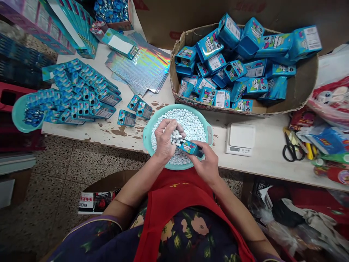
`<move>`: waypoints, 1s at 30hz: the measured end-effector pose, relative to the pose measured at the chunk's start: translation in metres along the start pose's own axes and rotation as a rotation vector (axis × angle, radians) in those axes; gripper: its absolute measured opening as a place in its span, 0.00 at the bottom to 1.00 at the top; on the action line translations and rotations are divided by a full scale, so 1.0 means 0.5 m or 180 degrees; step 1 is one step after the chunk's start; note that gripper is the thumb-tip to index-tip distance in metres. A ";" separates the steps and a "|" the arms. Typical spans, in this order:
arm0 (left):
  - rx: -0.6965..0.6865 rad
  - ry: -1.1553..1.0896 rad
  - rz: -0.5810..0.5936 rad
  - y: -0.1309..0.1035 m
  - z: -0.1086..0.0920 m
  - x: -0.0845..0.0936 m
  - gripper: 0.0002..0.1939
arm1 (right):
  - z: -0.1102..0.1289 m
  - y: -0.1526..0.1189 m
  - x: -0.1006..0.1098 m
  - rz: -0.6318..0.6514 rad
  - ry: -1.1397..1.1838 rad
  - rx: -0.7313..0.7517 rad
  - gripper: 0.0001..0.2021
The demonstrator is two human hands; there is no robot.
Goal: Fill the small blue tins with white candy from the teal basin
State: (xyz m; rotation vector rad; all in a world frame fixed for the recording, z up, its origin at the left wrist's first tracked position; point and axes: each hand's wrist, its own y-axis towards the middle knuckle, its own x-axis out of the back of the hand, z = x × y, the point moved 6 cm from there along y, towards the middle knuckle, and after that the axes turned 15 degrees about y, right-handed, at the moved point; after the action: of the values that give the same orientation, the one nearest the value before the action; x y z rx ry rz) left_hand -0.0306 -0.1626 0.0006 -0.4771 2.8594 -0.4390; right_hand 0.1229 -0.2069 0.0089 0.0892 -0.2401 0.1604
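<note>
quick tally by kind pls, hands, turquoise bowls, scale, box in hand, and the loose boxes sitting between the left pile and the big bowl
Hands: 2 (left hand, right hand)
Turquoise bowls: 2 (big bowl, small bowl)
Scale: 1
Box in hand: 1
Loose boxes: 3
Total: 9

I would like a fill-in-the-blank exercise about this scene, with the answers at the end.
The left hand holds small pieces coloured ____.
The right hand grips a box labelled "CARAMELO ____".
In the picture, the scale stands to the ____ of the bowl.
The person's apron is ____.

Missing words: white; MACIZO; right; red.
</note>
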 end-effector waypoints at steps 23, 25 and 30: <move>-0.0461 0.0274 -0.0278 0.000 -0.022 -0.009 0.10 | 0.002 0.014 0.009 -0.0200 0.0152 0.0028 0.15; -0.0503 0.0271 -0.0287 0.000 -0.023 -0.009 0.10 | 0.002 0.015 0.008 -0.0204 0.0163 0.0045 0.15; -0.0606 0.0397 -0.0349 -0.002 -0.026 -0.009 0.10 | -0.002 0.014 0.004 -0.0224 0.0228 0.0076 0.16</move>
State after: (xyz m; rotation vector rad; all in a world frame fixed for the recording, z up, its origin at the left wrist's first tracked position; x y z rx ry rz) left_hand -0.0295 -0.1584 0.0138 -0.6645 3.0215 -0.2217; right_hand 0.1239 -0.1996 0.0087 0.1152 -0.1633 0.0963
